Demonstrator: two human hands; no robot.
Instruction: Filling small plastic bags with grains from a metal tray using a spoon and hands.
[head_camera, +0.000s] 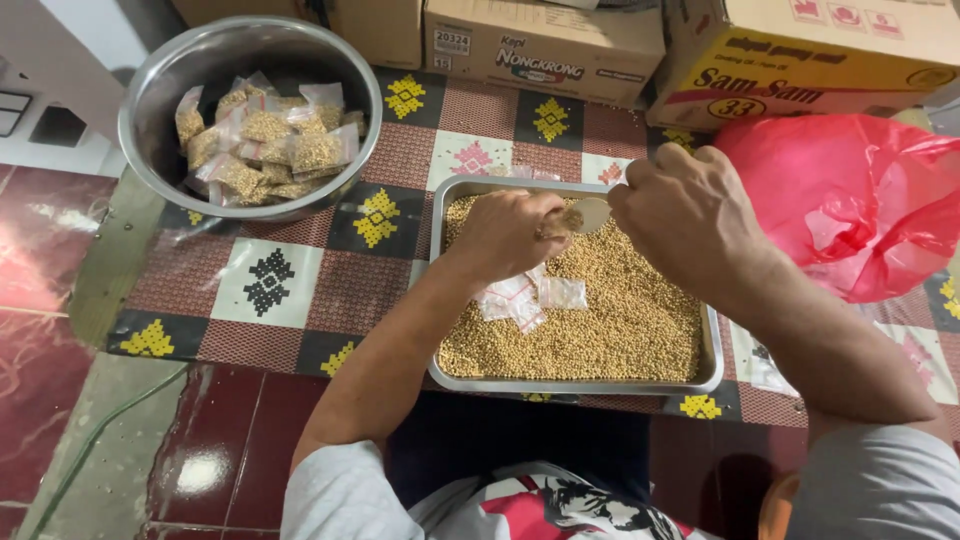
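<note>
While both hands hang over the rectangular metal tray (712, 345) of small tan seeds (610, 320), the left hand (505, 235) is curled, fingers pinching a small clear plastic bag (556, 222) at its mouth; the bag itself is mostly hidden behind the fingers. Right hand (685, 215) is closed in a loose fist around the handle of a spoon (588, 213), whose pale bowl sits right at the left fingertips, touching or just beside the bag opening, can't tell which. Spoon bowl looks to carry some seeds, blurry.

Just below the left hand, on top of the seeds, lies a small heap of empty clear bags (525, 295), flat and overlapping, one more off to the right-hand side of the heap. Seeds fill the tray under both hands and toward the person's body.

Well to the left of the left hand, beyond it, stands a round steel bowl (150, 90) holding filled seed packets (265, 145), piled loosely. Right of the right hand, close by the forearm, sits a crumpled red plastic bag (850, 200). Beyond both hands, cardboard boxes (545, 45) line the far edge. Everything rests on a patterned mat (290, 270) with yellow, black and pink motifs, laid on a glossy dark red floor (40, 330) that shows left of the left arm.
</note>
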